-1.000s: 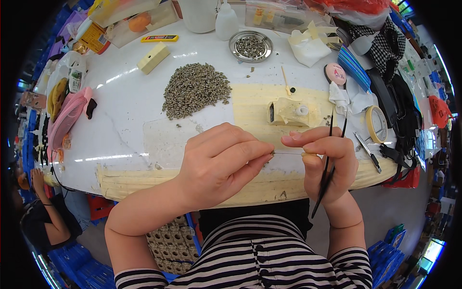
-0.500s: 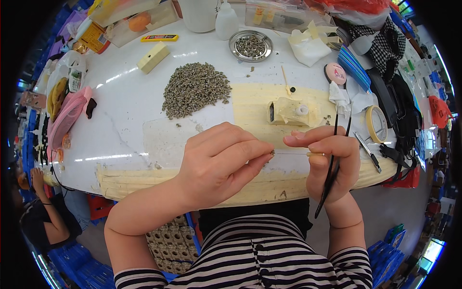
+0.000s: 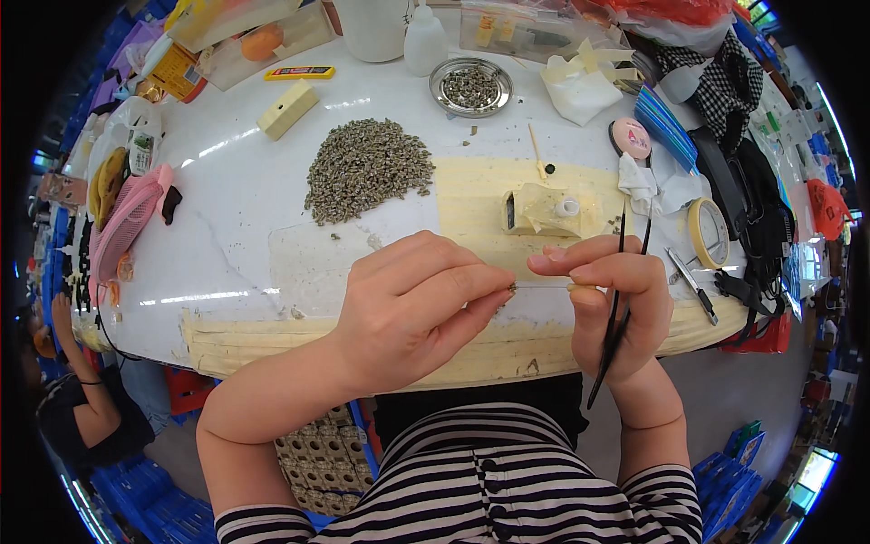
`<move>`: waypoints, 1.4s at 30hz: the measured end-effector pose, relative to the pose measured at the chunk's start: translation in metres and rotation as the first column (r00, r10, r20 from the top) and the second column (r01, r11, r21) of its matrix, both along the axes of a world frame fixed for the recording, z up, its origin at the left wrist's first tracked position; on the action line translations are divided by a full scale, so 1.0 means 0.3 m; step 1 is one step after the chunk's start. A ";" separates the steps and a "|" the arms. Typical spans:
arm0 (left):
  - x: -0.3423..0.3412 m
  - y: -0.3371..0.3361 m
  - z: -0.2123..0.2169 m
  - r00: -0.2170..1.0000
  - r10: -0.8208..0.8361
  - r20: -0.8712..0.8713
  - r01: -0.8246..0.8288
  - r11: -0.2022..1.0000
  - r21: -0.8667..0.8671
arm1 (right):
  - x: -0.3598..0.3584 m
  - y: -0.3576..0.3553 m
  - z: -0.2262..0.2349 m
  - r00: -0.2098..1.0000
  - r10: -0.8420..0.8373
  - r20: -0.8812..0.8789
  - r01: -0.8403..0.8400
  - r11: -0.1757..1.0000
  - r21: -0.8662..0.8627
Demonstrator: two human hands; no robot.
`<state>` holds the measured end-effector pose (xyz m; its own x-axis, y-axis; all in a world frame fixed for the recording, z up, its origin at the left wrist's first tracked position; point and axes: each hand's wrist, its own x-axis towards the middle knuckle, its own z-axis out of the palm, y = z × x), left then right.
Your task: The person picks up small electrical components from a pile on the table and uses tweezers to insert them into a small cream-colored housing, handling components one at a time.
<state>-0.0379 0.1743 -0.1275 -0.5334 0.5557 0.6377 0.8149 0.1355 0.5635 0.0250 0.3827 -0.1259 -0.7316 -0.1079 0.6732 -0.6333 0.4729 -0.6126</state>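
My left hand (image 3: pixel 417 313) is closed in a pinch over the near edge of the table. A tiny metallic piece (image 3: pixel 513 288) peeks out at its fingertips, too small to make out fully. To its right, my right hand (image 3: pixel 630 295) has black tweezers (image 3: pixel 601 376) lodged between its fingers, their points facing away from me. Its thumb and index finger are slightly apart, a short gap from the left fingertips. Beyond the left hand lies a heap of small grey metal parts (image 3: pixel 367 170). A tape-covered block (image 3: pixel 535 218) with a white nozzle stands beyond the right hand.
A round metal dish (image 3: pixel 439 102) holds more small parts. Nearby are a cream block (image 3: pixel 288 109), a white squeeze bottle (image 3: pixel 424 43), a tape roll (image 3: pixel 709 233) and a craft knife (image 3: pixel 693 287). A pink mesh item (image 3: pixel 122 227) lies left. Another person's arm (image 3: pixel 80 349) shows far left.
My right hand has shifted slightly left, toward my left hand, carrying the tweezers along. My left hand stays in place. The other person's hand at far left has risen a little.
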 end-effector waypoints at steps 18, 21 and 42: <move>-0.013 -0.003 0.006 1.000 0.004 -0.023 -0.003 1.000 0.027 | -0.062 0.058 0.038 0.873 -0.456 -0.172 0.487 0.799 0.353; -0.010 -0.013 0.005 0.999 0.012 -0.032 -0.011 0.999 0.034 | -0.024 0.034 0.049 0.914 -0.380 -0.144 0.405 0.876 0.260; -0.010 -0.019 -0.003 1.000 0.014 -0.017 -0.014 1.000 -0.003 | 0.039 -0.060 0.002 0.978 0.019 0.206 0.020 0.983 -0.185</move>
<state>-0.0408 0.1685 -0.1283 -0.5305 0.5505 0.6447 0.8222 0.1491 0.5492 0.0368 0.3645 -0.1253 -0.8564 0.0046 0.5164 -0.4844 0.3394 -0.8063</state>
